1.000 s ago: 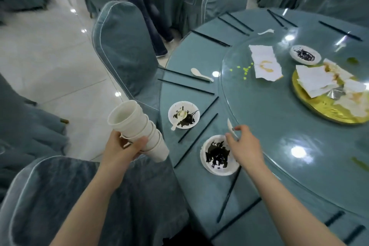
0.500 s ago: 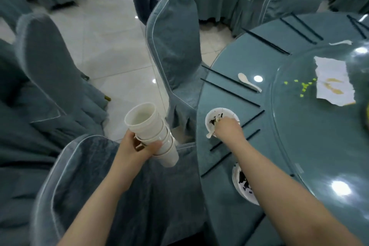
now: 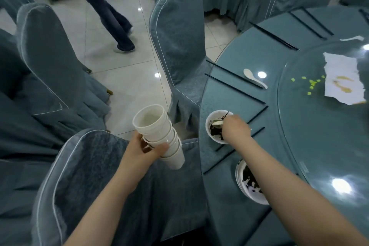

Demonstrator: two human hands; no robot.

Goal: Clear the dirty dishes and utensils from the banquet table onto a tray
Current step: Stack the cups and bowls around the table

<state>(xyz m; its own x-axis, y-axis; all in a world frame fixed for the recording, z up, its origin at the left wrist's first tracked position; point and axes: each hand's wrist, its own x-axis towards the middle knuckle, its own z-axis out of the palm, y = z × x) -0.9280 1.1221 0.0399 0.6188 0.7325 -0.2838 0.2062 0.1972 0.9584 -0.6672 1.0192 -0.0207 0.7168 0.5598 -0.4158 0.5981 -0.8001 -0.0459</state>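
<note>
Right hand (image 3: pixel 235 129) pinches a slippery soiled spoon (image 3: pixel 217 123) over the light dish (image 3: pixel 211 132); left hand (image 3: pixel 139 149) grips nested, easily crushed cups (image 3: pixel 159 136).

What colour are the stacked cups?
White: the stack of paper cups in the left hand, head view.

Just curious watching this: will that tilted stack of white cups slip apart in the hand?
Probably light: the left hand alone holds the stack of white cups. Nested cups likely stay together, though tilted bottom-down the lowest might slide off. They look thin, so probably crushable.
</note>
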